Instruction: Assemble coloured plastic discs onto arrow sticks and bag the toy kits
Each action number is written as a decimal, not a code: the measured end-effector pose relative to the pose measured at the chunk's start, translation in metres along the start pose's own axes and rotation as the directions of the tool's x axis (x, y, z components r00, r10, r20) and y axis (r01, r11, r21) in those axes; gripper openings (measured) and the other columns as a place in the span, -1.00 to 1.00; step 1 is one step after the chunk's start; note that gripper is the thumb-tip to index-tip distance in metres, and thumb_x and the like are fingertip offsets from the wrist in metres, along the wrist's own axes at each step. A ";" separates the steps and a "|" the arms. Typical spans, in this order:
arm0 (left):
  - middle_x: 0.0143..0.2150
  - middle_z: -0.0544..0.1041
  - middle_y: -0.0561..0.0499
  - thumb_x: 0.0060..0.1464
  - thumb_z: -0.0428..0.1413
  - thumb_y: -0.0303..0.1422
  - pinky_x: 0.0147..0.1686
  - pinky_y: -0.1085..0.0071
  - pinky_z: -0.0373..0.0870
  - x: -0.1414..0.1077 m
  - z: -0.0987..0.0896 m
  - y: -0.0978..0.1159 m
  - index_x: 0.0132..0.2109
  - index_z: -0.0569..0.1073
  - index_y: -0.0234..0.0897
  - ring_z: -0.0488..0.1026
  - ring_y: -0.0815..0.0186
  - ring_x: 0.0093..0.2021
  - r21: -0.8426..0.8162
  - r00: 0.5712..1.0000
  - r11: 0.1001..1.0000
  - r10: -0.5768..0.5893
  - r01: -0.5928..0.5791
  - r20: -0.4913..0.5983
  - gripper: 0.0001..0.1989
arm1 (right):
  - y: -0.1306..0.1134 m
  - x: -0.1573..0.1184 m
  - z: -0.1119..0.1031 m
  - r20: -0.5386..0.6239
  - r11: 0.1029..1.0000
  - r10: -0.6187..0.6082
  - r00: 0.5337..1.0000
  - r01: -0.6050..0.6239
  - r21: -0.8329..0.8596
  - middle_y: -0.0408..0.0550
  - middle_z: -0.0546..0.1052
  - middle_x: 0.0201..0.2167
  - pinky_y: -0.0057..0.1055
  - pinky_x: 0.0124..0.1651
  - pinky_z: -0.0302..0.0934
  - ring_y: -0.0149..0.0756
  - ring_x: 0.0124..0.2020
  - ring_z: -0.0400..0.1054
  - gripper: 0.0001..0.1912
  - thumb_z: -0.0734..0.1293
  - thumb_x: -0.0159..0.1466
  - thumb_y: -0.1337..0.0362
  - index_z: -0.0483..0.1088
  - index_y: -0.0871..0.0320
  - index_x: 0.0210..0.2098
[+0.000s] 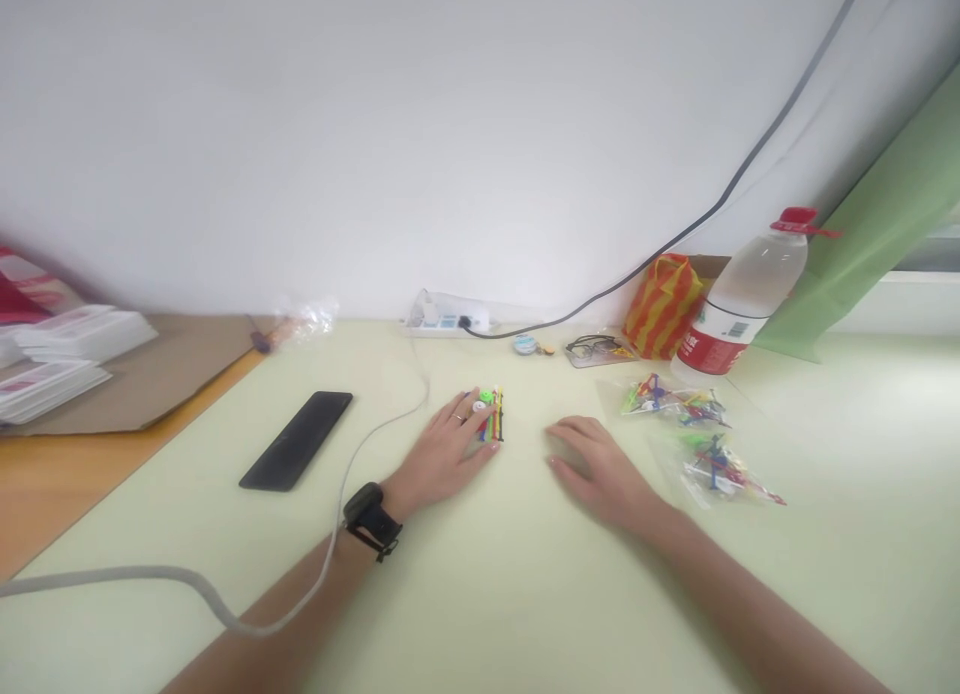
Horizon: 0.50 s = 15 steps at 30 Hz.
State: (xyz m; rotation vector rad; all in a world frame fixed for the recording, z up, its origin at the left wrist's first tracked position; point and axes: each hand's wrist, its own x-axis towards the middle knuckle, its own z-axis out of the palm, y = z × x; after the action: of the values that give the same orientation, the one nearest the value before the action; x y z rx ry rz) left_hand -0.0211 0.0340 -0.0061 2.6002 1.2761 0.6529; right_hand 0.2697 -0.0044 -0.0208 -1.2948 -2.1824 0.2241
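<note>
My left hand [446, 452], with a ring and a black wristwatch [372, 520], lies flat over a small group of colourful plastic pieces [496, 414]. Thin sticks in yellow, red, green and black line up side by side there, with a green round piece and a white one at the far end; my fingers partly cover them. My right hand [600, 464] rests on the pale table, fingers loosely stretched and holding nothing, a short way right of the pieces. Beyond it lie two clear bags of similar pieces, the upper bag [679, 402] and the lower bag [724, 469].
A black phone-like slab [298, 441] lies left, near a pale cable [352, 464] crossing my left forearm. At the wall are a power strip [446, 319], a striped bag [661, 307] and a large bottle [742, 304]. White stacks [82, 334] sit on cardboard at far left.
</note>
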 end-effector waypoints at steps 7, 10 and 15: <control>0.49 0.19 -0.04 0.35 0.09 -0.12 0.43 -0.03 0.18 -0.005 -0.008 0.037 0.41 0.28 -0.07 0.03 0.01 0.51 -0.103 0.979 0.985 0.152 -0.139 0.134 -0.44 | -0.008 -0.001 0.001 0.051 0.999 -0.021 0.998 0.018 0.050 0.09 0.34 0.36 -0.01 0.37 0.19 -0.06 0.37 0.20 -0.42 0.22 0.47 0.14 0.11 0.03 0.44; 0.48 0.22 -0.01 0.35 0.10 -0.17 0.44 0.02 0.17 -0.006 -0.008 0.049 0.40 0.29 -0.03 0.07 0.07 0.50 -0.197 0.954 0.956 0.249 -0.216 0.167 -0.47 | -0.006 0.000 -0.001 0.049 0.997 -0.023 0.999 0.019 0.074 0.06 0.35 0.36 0.00 0.38 0.17 -0.07 0.38 0.20 -0.49 0.19 0.49 0.15 0.19 0.00 0.40; 0.43 0.30 -0.01 0.38 0.07 -0.28 0.40 0.11 0.27 -0.005 0.000 0.047 0.28 0.45 -0.06 0.20 0.14 0.45 -0.303 0.984 0.946 0.153 -0.119 0.089 -0.63 | 0.000 0.003 -0.002 0.038 0.984 -0.062 0.997 0.055 0.168 0.05 0.56 0.07 -0.07 0.20 0.34 -0.09 0.12 0.43 -0.72 0.28 0.42 0.27 0.46 0.02 0.10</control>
State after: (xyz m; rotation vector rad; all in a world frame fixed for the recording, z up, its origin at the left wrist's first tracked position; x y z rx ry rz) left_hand 0.0093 0.0009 0.0078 2.4507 0.8937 0.6553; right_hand 0.2697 -0.0025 -0.0179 -1.1415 -2.1826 0.4064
